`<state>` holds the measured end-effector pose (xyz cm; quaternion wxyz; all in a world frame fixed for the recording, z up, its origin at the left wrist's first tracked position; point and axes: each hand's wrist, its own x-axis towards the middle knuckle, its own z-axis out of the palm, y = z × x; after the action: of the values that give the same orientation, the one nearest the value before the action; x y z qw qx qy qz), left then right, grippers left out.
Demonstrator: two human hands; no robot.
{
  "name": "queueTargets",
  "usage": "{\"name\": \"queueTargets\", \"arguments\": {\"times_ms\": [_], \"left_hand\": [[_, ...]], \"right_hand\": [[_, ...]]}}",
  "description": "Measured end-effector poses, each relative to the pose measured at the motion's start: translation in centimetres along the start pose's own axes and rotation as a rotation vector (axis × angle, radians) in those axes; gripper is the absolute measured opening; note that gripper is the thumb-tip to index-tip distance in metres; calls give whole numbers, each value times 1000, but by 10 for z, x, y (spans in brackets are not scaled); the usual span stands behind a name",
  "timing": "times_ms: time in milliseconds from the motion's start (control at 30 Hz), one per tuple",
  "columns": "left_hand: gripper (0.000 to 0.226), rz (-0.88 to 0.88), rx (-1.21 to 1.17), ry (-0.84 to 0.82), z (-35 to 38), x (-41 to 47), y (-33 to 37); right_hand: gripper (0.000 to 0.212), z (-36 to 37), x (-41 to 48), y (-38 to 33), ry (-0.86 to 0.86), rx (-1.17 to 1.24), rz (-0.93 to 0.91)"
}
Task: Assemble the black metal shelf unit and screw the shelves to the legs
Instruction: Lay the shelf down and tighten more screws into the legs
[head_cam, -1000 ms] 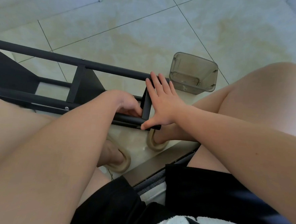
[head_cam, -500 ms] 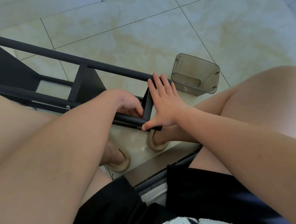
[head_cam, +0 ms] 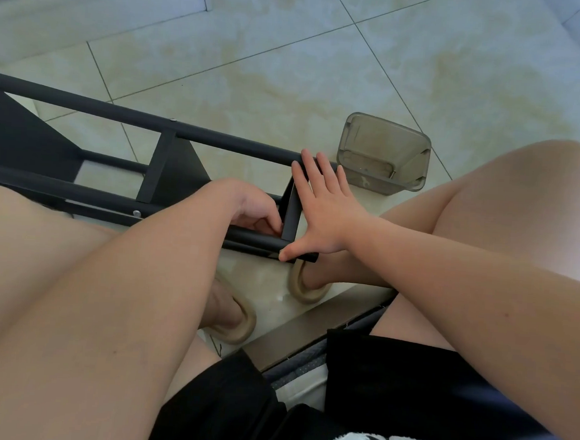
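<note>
The black metal shelf unit lies on its side on the tiled floor, running from the left edge of the scene to the centre, in front of the seated person's knees. Two round legs run lengthwise: the far leg and the near leg. Flat shelf panels stand on edge between them. The end shelf sits at the right end of the unit. No brand, label or writing is legible on any part.

A screw head shows on the near leg and another on the far leg.

The right hand is spread flat and fully open against the outer face of the end shelf. Its fingertips reach the far leg and its thumb rests on the near leg. It grips nothing. The left hand is curled on the inner side of the end shelf with its fingertips at the joint with the near leg. Whether it pinches anything cannot be told.

A translucent grey plastic container stands on the floor just right of the far leg's end. Tan slippers are on both feet below the unit.

Compared with the earlier frames, both hands hold the same placement; only the camera view has shifted slightly.
</note>
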<state>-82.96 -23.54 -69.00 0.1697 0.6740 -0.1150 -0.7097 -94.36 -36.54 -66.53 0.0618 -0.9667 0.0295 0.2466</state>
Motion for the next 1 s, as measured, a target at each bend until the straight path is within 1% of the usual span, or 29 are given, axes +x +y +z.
{"name": "queueTargets", "arguments": {"times_ms": [67,167,233,300,400,533,633,700,767,900,1000], "left_hand": [[25,12,19,33,1,0,0],[14,31,55,88,3,1,1],[11,35,61,87,2,2,0],[13,50,47,61,2,2,0],[22,78,4,16,0,1,-1],[27,66,15,49,0,2,-3],[8,64,50,110,1,3,-3],[9,54,101,136,1,4,-2],[9,45,110,117,1,3,-2],[14,38,47,36,0,2,-3],[16,29,44,50,1,2,-3]], "right_hand": [[154,0,0,0,1,2,-1],[155,0,1,0,2,5,-1],[155,0,1,0,1,9,-1],[155,1,1,0,3,6,-1],[155,1,1,0,3,3,-1],[155,1,1,0,6,0,-1],[155,1,1,0,6,-1,-1],[155,1,1,0,5,-1,-3],[155,1,2,0,5,4,-2],[156,2,2,-1,4,5,-1],[155,2,2,-1,1,0,1]]}}
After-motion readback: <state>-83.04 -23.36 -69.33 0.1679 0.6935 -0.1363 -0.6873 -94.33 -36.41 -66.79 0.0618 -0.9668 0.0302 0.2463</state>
